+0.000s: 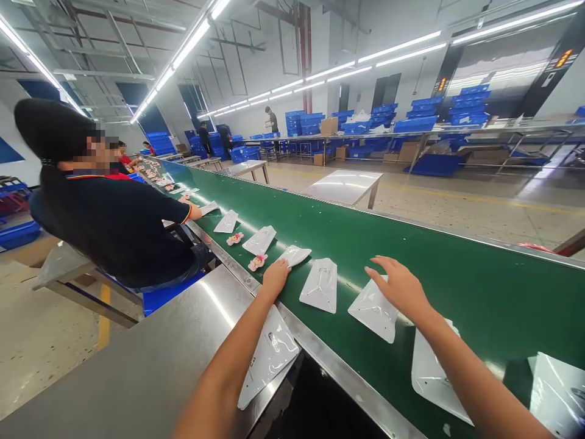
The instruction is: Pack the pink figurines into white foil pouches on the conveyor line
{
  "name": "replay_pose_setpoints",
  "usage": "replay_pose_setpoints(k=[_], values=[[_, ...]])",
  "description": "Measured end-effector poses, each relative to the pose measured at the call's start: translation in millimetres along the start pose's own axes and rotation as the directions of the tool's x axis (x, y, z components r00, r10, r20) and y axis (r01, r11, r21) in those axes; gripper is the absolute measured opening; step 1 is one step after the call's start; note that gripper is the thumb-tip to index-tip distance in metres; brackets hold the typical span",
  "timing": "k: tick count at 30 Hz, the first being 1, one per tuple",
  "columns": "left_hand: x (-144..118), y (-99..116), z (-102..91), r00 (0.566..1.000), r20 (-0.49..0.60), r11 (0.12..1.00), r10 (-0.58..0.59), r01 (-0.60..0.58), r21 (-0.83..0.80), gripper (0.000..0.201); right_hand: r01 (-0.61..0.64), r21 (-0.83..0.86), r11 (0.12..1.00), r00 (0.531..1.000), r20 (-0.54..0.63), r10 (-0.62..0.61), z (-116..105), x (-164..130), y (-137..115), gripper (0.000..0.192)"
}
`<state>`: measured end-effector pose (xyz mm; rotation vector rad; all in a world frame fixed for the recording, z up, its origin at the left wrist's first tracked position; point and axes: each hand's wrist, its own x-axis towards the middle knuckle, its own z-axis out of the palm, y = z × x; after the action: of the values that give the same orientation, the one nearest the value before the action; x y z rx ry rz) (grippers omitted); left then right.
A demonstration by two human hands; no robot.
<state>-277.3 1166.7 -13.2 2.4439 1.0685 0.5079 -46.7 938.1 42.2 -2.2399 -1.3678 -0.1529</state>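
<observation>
My left hand point(276, 277) is at the near edge of the green conveyor belt, its fingers closed on the end of a white plastic pouch point(297, 255). Just left of it lies a small pink plush-like figure point(258, 263), with a second pink figure point(234, 238) farther up the belt. My right hand point(403, 285) hovers with fingers apart at the upper end of another flat white pouch point(373, 310); whether it touches the pouch I cannot tell. Between my hands a white pouch point(320, 285) lies flat. My right forearm partly covers another pouch point(429, 372).
The green belt point(457, 262) runs from far left to near right. A steel table point(159, 360) stands at left, with white pouches point(272, 347) at its corner. A seated co-worker point(114, 213) reaches onto the belt. Blue crates point(468, 107) are stacked behind.
</observation>
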Motion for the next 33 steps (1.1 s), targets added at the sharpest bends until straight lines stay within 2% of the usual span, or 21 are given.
replay_pose_setpoints(k=[2,3,7,9,10,11,13,15,16,19,21,23,25,27,29,31,33], values=[[-8.8,10.3,-8.3,0.999,-0.007,0.998,0.045,-0.044,0.034,0.023,0.176,0.045,0.983,0.984,-0.049,-0.174,7.8,-3.1,-25.9,0.033],[-14.5,16.8,-15.0,0.998,-0.012,0.997,0.063,-0.062,0.05,0.023,0.275,0.055,0.96,0.96,-0.065,-0.272,13.0,-4.4,-40.6,0.031],[-48.8,46.0,-52.6,0.992,-0.004,0.988,0.126,-0.125,0.096,0.027,0.603,0.024,0.797,0.794,-0.111,-0.598,34.5,-7.0,-96.0,0.043],[-68.9,55.9,-73.2,0.987,0.052,0.987,0.15,-0.153,0.047,0.029,0.687,0.06,0.724,0.726,-0.103,-0.68,41.5,-8.8,-115.8,0.042],[-78.0,57.9,-82.7,0.983,0.1,0.988,0.155,-0.154,-0.019,0.031,0.7,0.111,0.706,0.714,-0.088,-0.694,44.0,-10.3,-123.1,0.038],[-86.1,57.8,-90.9,0.976,0.148,0.983,0.157,-0.14,-0.12,0.032,0.686,0.187,0.703,0.723,-0.067,-0.688,46.0,-12.1,-128.8,0.034],[-98.8,51.6,-102.1,0.965,0.205,0.913,0.161,-0.067,-0.403,0.041,0.568,0.389,0.726,0.794,-0.028,-0.607,50.2,-16.2,-136.4,0.029],[-108.2,40.5,-104.0,0.968,0.201,0.732,0.149,0.029,-0.681,0.063,0.352,0.584,0.732,0.89,0.034,-0.455,56.7,-19.7,-141.3,0.028],[-112.2,34.5,-101.4,0.971,0.197,0.619,0.137,0.071,-0.782,0.073,0.24,0.657,0.715,0.922,0.077,-0.38,61.3,-20.9,-143.6,0.03],[-123.8,18.8,-83.5,0.973,0.211,0.343,0.092,0.168,-0.924,0.085,0.004,0.781,0.624,0.949,0.194,-0.25,78.8,-21.2,-153.1,0.035],[-131.1,10.9,-69.7,0.98,0.191,0.214,0.047,0.177,-0.961,0.08,-0.067,0.82,0.568,0.95,0.226,-0.215,90.3,-19.6,-162.1,0.035],[-136.9,4.6,-59.6,0.987,0.163,0.118,-0.001,0.162,-0.98,0.074,-0.094,0.83,0.55,0.952,0.236,-0.193,98.8,-18.5,-172.8,0.034],[-140.2,-0.2,-54.5,0.986,0.156,0.056,-0.052,0.159,-0.986,0.067,-0.092,0.822,0.562,0.952,0.239,-0.193,104.0,-19.0,-183.6,0.034],[-140.5,-3.8,-53.8,0.973,0.177,0.035,-0.145,0.184,-0.982,0.058,-0.082,0.809,0.582,0.945,0.248,-0.213,107.2,-19.2,-191.7,0.035],[-138.4,-6.3,-55.3,0.936,0.202,0.038,-0.289,0.222,-0.974,0.05,-0.085,0.79,0.607,0.936,0.272,-0.222,110.3,-14.9,-194.0,0.035],[-135.3,-8.0,-57.2,0.879,0.217,0.033,-0.426,0.254,-0.967,0.046,-0.12,0.761,0.637,0.932,0.308,-0.193,115.0,-2.6,-189.4,0.038],[-132.3,-8.8,-58.3,0.847,0.204,0.029,-0.491,0.25,-0.968,0.046,-0.183,0.714,0.675,0.931,0.348,-0.115,122.3,16.3,-179.9,0.04]])
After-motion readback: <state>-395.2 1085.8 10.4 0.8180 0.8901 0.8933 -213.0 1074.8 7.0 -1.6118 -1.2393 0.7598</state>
